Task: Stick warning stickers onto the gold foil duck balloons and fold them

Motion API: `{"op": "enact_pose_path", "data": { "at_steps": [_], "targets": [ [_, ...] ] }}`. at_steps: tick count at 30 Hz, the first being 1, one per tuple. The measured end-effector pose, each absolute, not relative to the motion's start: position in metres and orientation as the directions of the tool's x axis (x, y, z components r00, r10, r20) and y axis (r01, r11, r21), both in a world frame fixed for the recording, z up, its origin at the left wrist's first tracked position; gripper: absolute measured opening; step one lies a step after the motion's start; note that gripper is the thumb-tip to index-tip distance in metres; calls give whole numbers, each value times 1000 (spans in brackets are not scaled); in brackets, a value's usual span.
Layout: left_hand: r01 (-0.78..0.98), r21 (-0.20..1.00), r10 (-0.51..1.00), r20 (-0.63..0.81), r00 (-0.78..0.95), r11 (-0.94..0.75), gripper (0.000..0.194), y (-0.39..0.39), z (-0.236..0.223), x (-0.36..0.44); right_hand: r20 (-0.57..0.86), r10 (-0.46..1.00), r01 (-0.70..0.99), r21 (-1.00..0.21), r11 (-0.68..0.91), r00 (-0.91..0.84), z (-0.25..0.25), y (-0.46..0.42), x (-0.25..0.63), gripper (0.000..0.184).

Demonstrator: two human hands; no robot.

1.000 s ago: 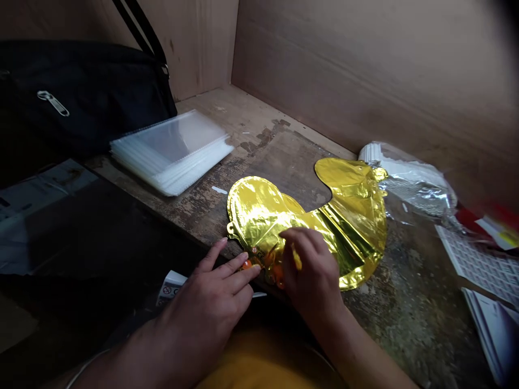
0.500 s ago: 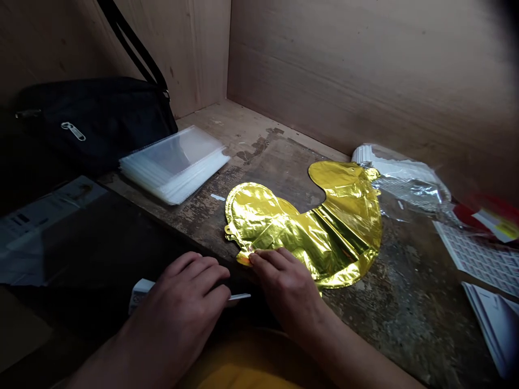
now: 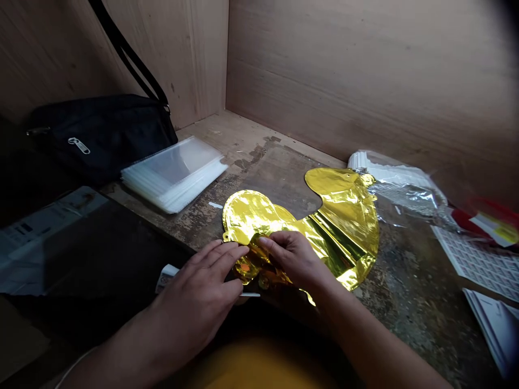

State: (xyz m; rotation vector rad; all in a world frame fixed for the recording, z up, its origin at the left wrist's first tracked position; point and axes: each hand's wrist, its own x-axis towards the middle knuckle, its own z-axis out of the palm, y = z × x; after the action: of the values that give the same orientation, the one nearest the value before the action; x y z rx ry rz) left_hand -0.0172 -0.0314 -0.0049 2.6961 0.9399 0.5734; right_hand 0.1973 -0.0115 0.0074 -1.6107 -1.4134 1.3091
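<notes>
A flat, uninflated gold foil balloon lies on the worn wooden table. My right hand pinches the balloon's near lower edge, where orange markings show, and has folded it up. My left hand rests beside it, fingers stretched out, fingertips touching the same folded edge. A thin white stick and a small white card poke out from under my left hand.
A stack of clear plastic bags and a black zip bag sit at the back left. Crumpled clear packaging lies behind the balloon. Sheets of small labels lie at the right. Wooden walls enclose the back.
My left hand has moved forward from the table edge to the balloon's edge. My right hand has lifted and folded the near edge of the foil upward.
</notes>
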Motion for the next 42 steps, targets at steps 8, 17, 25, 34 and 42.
{"op": "enact_pose_path", "data": {
  "at_steps": [8,17,25,34,42],
  "targets": [
    [427,376,518,184,835,-822,12,-14,-17,-9,-269,953,186,-938,-292,138,2,1,206,40],
    [425,347,490,126,862,-836,6,-10,-3,0,193,971,813,-538,225,-141,8,-51,194,28],
    [415,422,536,221,815,-806,6,-5,-13,-1,-7,977,654,-742,-147,213,23,-6,269,8],
    [335,489,514,294,806,-805,9,4,-30,-3,87,709,586,-638,-500,700,16,49,414,33],
    [416,522,596,238,767,-744,21,-14,11,-7,249,814,751,-586,-304,525,46,-1,327,26]
  ]
}}
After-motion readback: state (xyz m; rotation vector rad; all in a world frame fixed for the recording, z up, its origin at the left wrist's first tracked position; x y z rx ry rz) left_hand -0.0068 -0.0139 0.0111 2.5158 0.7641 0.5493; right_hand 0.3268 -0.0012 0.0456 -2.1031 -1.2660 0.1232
